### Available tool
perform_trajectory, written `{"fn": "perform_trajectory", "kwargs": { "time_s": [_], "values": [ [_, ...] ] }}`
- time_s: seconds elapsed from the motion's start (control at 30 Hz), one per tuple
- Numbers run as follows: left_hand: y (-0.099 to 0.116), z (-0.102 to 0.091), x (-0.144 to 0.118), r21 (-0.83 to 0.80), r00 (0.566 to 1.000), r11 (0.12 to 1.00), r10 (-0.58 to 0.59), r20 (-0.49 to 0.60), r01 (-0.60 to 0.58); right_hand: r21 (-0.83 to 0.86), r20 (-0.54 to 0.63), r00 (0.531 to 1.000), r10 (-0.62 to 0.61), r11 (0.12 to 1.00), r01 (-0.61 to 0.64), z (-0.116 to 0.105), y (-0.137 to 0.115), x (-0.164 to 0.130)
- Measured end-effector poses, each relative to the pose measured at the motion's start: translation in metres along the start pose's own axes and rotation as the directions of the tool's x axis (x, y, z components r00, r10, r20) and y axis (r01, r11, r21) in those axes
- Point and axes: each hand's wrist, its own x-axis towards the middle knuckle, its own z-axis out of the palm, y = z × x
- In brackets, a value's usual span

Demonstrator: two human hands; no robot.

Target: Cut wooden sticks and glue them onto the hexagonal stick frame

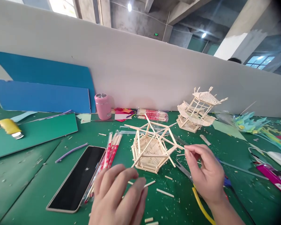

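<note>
A wooden stick frame (152, 153), many-sided with a woven-looking spiral base and sticks jutting out at the top, stands on the green table. My right hand (204, 175) is closed in a pinch at the tip of a stick projecting from the frame's right side. My left hand (120, 195) hovers in front of the frame, fingers bent and slightly apart, with no object visible in them. Loose cut sticks (165, 192) lie between my hands. Packets of wooden sticks (112, 150) in red-and-clear wrap lie beside my left hand.
A tilted stick pagoda (196, 109) stands behind. A phone (79, 178) lies at left, near a purple strip (71, 153) and a yellow cutter (8, 128). Scissors (184, 170) and a yellow-handled tool (201, 206) lie by my right hand. A pink flask (103, 107) stands by the partition.
</note>
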Motion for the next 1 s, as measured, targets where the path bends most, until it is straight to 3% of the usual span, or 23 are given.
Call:
{"fn": "perform_trajectory", "kwargs": {
  "time_s": [0.2, 0.43, 0.6, 0.77, 1.0],
  "values": [
    [0.004, 0.023, 0.046, 0.002, 0.984, 0.995, 0.098, 0.151, -0.099, -0.099, 0.065, 0.995, 0.081, 0.992, -0.074, -0.007, 0.028, 0.008],
    [0.012, 0.038, 0.071, 0.104, 0.915, 0.982, 0.108, 0.389, -0.160, -0.164, 0.295, 0.949, 0.116, 0.984, -0.069, -0.014, 0.045, 0.018],
    [0.015, 0.052, 0.094, 0.155, 0.888, 0.972, 0.090, 0.450, -0.177, -0.132, 0.421, 0.905, 0.062, 0.991, -0.006, -0.019, 0.049, 0.028],
    [0.009, 0.064, 0.108, 0.151, 0.862, 0.972, 0.080, 0.500, -0.178, -0.091, 0.449, 0.892, 0.043, 0.996, -0.002, -0.020, 0.054, 0.028],
    [0.008, 0.056, 0.101, 0.134, 0.866, 0.980, 0.063, 0.496, -0.147, -0.088, 0.449, 0.892, 0.049, 0.996, -0.010, -0.015, 0.054, 0.027]
  ]
}}
